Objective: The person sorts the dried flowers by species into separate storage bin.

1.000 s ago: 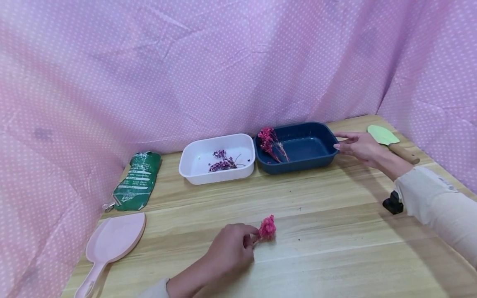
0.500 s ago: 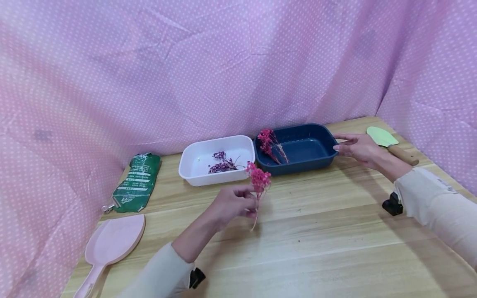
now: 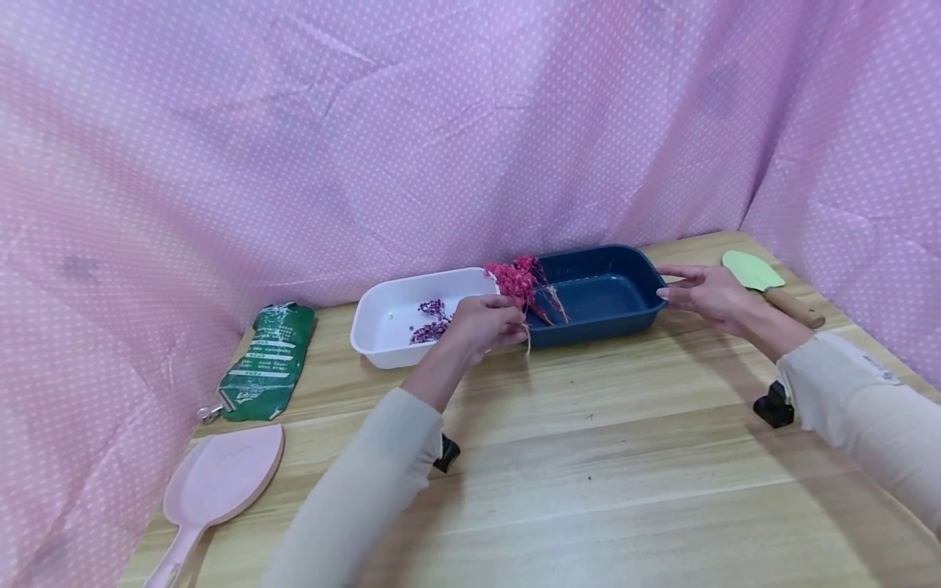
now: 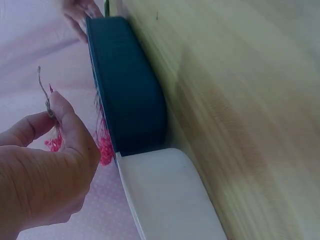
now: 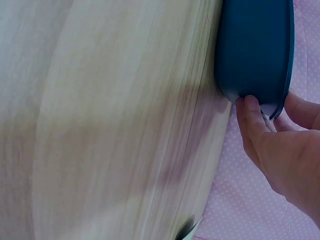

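Observation:
My left hand (image 3: 481,322) pinches a sprig of pink dried flowers (image 3: 512,282) by its stem, holding it over the left end of the dark blue tray (image 3: 613,287). In the left wrist view the stem (image 4: 46,97) sticks up between thumb and finger of the left hand (image 4: 47,170), beside the blue tray (image 4: 127,85). Another pink sprig (image 3: 540,286) lies in the blue tray. Purple flowers (image 3: 432,320) lie in the white tray (image 3: 382,314). My right hand (image 3: 702,290) holds the blue tray's right rim; the right wrist view shows the right hand's fingers (image 5: 252,125) curled on that blue tray's rim (image 5: 280,95).
A green packet (image 3: 268,359) lies at the back left and a pink paddle-shaped board (image 3: 213,486) at the front left. A green spatula with a wooden handle (image 3: 764,282) lies behind my right hand. Pink dotted cloth (image 3: 367,122) walls the table (image 3: 625,457).
My left hand lifted the pink sprig off the table near the front and carried it back to the left end of the blue tray. The right hand stayed on the tray's rim.

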The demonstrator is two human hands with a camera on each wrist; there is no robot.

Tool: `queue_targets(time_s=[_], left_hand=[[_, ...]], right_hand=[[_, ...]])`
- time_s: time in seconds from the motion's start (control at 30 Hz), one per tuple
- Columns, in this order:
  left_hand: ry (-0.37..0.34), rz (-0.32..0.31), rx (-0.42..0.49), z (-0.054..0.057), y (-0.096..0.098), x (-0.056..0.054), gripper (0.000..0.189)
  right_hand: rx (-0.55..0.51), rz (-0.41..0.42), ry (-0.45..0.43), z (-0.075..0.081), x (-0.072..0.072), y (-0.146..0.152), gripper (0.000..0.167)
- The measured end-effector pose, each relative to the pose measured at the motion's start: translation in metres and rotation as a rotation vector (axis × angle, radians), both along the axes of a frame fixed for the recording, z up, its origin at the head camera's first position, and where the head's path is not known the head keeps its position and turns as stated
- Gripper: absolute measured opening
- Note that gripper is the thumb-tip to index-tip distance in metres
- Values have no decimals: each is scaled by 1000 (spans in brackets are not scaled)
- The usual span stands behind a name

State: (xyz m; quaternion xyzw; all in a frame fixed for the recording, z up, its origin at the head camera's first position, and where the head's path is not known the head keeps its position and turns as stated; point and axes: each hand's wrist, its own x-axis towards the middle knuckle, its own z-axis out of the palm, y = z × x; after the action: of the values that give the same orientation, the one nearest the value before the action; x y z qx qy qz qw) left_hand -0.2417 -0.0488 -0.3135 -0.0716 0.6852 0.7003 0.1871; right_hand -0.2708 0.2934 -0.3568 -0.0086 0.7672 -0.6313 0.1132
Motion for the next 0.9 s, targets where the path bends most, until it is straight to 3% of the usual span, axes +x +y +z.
queue_targets(time_s=[0.2, 0.3, 0.4, 0.63, 0.9], left_hand=[[10, 90, 48, 3, 18, -20, 37], [26, 150, 62, 3, 25, -24, 40], [25, 171, 89, 0, 30, -29, 37], [-28, 66, 185, -6, 31, -33, 40], [15, -20, 41, 1, 13, -21, 35]], right_hand=[[47, -2, 18, 3, 1, 0, 66], [42, -8, 18, 4, 1, -1, 66], [36, -6, 14, 2, 2, -3, 66], [38, 8, 21, 1, 3, -3, 65], [0, 12, 21, 1, 1, -2, 67]])
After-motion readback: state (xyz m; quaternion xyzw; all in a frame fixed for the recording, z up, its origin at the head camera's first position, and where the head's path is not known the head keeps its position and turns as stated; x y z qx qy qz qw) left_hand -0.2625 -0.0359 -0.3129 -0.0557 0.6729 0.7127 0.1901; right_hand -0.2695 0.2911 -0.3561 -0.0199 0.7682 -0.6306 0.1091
